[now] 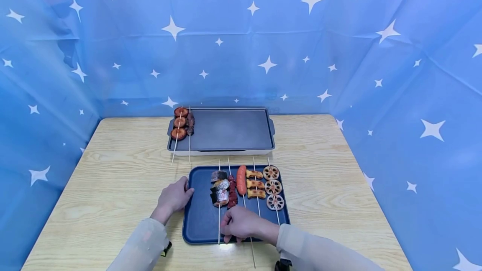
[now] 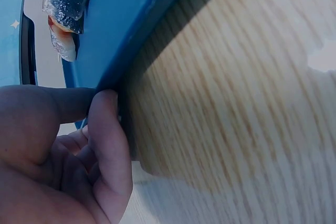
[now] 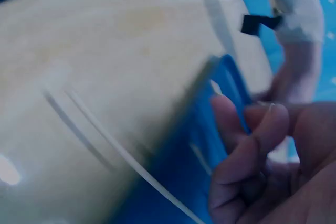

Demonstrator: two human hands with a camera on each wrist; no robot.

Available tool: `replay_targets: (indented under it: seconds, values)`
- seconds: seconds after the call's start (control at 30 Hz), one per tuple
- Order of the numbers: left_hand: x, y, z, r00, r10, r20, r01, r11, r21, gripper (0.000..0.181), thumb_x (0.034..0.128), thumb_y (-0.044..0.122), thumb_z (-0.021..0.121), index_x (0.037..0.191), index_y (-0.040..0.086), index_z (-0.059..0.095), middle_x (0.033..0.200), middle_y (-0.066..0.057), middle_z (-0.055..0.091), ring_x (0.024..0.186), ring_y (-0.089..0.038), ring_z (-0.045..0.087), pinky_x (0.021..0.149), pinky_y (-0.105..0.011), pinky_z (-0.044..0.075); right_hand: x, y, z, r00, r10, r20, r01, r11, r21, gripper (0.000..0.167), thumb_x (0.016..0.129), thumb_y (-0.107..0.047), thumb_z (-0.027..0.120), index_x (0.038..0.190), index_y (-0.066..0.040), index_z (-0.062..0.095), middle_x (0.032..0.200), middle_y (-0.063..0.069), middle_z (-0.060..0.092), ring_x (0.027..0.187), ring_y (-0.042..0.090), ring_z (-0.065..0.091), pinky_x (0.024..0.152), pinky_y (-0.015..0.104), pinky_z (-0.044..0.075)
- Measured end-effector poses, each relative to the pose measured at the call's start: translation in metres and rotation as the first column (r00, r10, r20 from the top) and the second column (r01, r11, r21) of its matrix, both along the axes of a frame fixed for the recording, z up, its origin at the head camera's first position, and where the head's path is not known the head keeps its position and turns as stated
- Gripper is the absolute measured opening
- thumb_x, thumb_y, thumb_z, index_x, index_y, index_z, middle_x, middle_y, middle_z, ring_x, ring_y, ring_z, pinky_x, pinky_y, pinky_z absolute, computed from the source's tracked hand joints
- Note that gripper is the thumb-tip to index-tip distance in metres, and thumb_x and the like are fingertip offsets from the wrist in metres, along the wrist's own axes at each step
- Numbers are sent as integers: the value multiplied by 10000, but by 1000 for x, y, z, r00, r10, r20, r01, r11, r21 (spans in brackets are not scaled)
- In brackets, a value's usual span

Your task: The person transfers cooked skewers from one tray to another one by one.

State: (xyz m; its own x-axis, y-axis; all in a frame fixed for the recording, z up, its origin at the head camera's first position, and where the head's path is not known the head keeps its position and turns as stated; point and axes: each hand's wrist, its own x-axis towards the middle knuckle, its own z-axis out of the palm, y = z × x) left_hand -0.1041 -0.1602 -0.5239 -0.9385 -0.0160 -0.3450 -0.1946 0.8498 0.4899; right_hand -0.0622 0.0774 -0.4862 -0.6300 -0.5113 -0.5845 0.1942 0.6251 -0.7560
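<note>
My left hand grips the left rim of the blue tray; the left wrist view shows thumb and fingers pinching its edge. At the tray's near edge my right hand has curled fingers around the stick end of the dark red meat skewer, partly hidden by the hand. Left of that lies a silver-skinned skewer. To the right are a sausage skewer, a yellow-piece skewer and a lotus-slice skewer. The right wrist view shows curled fingers beside thin sticks.
Behind the tray stands a dark grill plate, with a round brown-slice skewer and a dark-piece skewer at its left end. The sausage stick extends over the tray's near edge. Blue star-patterned curtains surround the wooden table.
</note>
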Motion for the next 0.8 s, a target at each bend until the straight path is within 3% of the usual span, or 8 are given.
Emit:
replay_targets:
  seconds: [0.1,0.27,0.47,0.63,0.7,0.8]
  values:
    - [-1,1,1,1000,3,9,-3,1000,-2,245,970,268,568,814,121,449,605,-34,518,479,-161,528,496,-295,361,-14,11,10,998,47,-38,-48,999,-18,58,910,-145,649,865,-110,662,719,64,718,467,92,520,467,240,434]
    - [-1,1,1,1000,4,9,-4,1000,-5,247,970,271,570,811,121,454,603,-31,519,476,-159,527,507,-295,363,-44,37,25,984,25,-176,-24,1000,11,89,932,-191,642,972,-112,651,772,58,724,568,143,616,549,300,507]
    - [1,1,1,1000,-11,-12,11,1000,1,246,966,272,575,815,119,456,601,-30,521,475,-155,524,513,-299,357,-77,88,33,914,-18,-405,84,986,147,145,936,-162,608,1015,-56,668,764,98,707,557,166,595,505,286,437]
    - [1,-1,-1,1000,-5,-5,5,1000,11,251,968,281,572,818,119,453,608,-35,518,480,-161,521,505,-300,354,-89,135,18,841,-88,-534,258,933,253,209,925,-171,595,1064,-31,664,853,99,695,657,138,594,586,301,457]
    - [0,-1,-2,1000,-3,1,3,1000,13,253,967,283,573,816,120,453,605,-35,520,478,-162,524,503,-300,351,-88,148,11,835,-94,-542,292,911,292,233,916,-160,595,1089,-15,655,894,102,692,715,155,612,627,318,476]
    - [0,-1,-2,1000,-5,8,5,1000,13,256,967,286,574,815,121,452,602,-35,523,477,-162,527,500,-301,350,-81,159,1,852,-95,-515,297,898,324,236,893,-123,594,1086,1,652,901,96,682,766,168,610,668,325,479]
